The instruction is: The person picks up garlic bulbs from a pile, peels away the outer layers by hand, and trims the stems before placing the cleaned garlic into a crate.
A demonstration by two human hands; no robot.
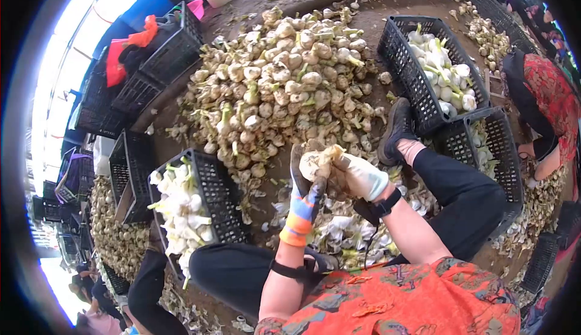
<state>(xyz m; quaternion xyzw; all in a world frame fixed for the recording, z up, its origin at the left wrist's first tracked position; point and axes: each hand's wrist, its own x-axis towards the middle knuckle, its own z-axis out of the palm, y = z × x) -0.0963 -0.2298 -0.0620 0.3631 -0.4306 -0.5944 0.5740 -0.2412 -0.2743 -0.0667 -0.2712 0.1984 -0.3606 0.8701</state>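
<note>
Presently, in the head view, I have the left hand (304,185) grasping a garlic bulb (316,164) near dial centre; the right hand (362,178) touches its 3 o'clock side, its grip hidden from me. Around the bulb sit a garlic heap (284,81) at 11, a black crate (407,87) at 2, loose skins (345,232) at 5.

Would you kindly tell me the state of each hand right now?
Left hand: closed, holding a garlic bulb.
Right hand: curled against that garlic bulb; its exact grip cannot be told.
</note>
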